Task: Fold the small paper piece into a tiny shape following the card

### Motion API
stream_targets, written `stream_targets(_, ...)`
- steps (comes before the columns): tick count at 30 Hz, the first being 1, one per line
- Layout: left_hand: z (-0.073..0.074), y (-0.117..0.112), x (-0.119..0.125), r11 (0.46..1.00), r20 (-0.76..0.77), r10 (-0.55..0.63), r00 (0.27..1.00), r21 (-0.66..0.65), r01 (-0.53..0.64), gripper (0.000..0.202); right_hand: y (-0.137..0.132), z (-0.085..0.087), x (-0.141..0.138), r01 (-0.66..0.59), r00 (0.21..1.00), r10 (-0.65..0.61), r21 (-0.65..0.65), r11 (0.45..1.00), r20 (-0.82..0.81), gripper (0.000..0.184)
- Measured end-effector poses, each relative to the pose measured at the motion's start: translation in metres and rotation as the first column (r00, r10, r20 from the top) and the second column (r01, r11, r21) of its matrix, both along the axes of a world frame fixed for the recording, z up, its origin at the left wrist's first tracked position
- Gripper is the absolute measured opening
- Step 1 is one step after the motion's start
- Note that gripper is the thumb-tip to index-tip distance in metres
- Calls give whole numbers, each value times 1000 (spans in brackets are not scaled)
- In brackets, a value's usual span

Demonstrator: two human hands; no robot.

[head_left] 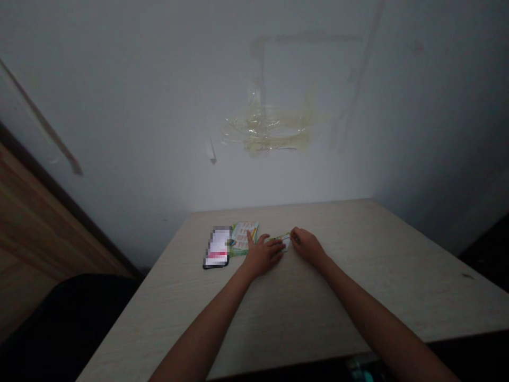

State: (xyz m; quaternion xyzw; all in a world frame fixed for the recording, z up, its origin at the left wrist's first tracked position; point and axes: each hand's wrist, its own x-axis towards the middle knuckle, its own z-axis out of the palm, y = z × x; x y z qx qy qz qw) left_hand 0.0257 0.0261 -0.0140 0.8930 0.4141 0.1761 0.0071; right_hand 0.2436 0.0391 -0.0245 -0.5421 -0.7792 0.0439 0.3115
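My left hand [263,255] lies flat with its fingers spread. Its thumb side rests over the edge of a green and white printed leaflet [240,233], and its other fingertips press on a small white paper with a green-yellow edge [285,242]. At that paper's right end, my right hand [307,245] is closed in a pinch on its corner. Much of the small paper is hidden under the left fingers. Left of the leaflet is a phone [217,247] with a blurred, lit screen, lying flat and touching or nearly touching it.
The pale wooden table [358,239] meets a grey wall [159,106] with old tape [274,130] on it. A small dark mark [468,276] shows near the table's right edge. Something black [79,318] stands at the left, beside a wooden panel [47,212].
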Motion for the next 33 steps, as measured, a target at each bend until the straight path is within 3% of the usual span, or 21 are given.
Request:
stream_targets(12, -2, 2, 1, 1000, 5, 11, 1000, -8, -11, 33, -9, 4, 1, -152, 988, 152, -2, 988, -36, 11)
stream_targets(33, -3, 3, 0, 1000, -1, 16, 1000, 26, -16, 32, -22, 8, -1, -287, 957, 287, -4, 958, -45, 11)
